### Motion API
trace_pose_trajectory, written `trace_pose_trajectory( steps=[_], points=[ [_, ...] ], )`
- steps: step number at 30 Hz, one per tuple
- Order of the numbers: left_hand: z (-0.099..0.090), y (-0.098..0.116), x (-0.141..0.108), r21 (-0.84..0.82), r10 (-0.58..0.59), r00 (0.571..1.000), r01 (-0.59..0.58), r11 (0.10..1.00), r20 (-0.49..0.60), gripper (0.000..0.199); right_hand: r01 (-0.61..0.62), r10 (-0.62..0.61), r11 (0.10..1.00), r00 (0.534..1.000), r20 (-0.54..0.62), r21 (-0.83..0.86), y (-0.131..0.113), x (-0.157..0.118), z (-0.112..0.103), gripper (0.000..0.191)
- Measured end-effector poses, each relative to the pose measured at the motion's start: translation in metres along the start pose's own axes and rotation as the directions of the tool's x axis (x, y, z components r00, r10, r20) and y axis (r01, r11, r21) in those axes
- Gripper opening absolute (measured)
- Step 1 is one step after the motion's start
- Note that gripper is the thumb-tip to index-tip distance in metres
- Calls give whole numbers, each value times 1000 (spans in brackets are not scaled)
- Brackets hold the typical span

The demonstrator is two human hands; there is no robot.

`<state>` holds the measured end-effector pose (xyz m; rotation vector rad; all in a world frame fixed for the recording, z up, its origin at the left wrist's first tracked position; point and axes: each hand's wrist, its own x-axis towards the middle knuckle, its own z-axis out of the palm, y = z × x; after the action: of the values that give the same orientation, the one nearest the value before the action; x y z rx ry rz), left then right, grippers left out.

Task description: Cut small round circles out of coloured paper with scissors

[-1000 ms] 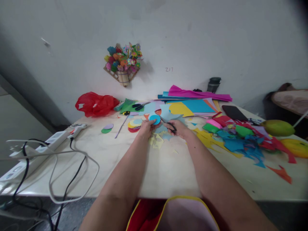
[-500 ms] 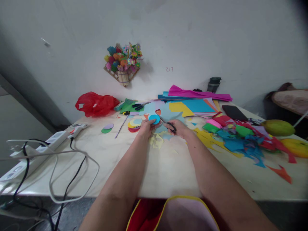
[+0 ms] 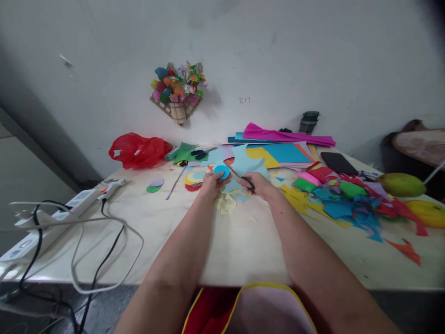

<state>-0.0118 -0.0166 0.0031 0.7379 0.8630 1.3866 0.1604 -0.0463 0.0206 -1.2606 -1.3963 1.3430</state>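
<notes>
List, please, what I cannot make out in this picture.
All in the head view:
Blue circle: lower left edge, hidden by the left hand.
Held scissors: handle part, covered by the right hand.
Red bag: inside, hidden by its folds.
Small black thing: lower part, behind pink paper.

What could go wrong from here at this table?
First, the scissors in the right grip reach close to the left grip, so a slip might cause a cut. Second, they also lie very near the edge of the blue circle, so a stray snip could spoil its round outline. Third, the white cable loops over the front edge of the table, where a bump might snag it.
</notes>
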Motion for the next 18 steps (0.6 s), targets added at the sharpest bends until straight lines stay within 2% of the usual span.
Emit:
trace_pose_trajectory(
  steps=[7,13,18],
  points=[
    [-5,-3,4,37,39,998,-41,998,55,19,-58,60,997,998,-33,56,-4,-3,1,27],
    [-7,-6,5,90,36,991,-47,995,127,16,46,-37,996,993,-117,82,0,1,-3,23],
    [-8,-9,6,153,21,978,-53,987,208,29,126,-90,977,975,-205,173,4,10,-2,31]
  ],
)
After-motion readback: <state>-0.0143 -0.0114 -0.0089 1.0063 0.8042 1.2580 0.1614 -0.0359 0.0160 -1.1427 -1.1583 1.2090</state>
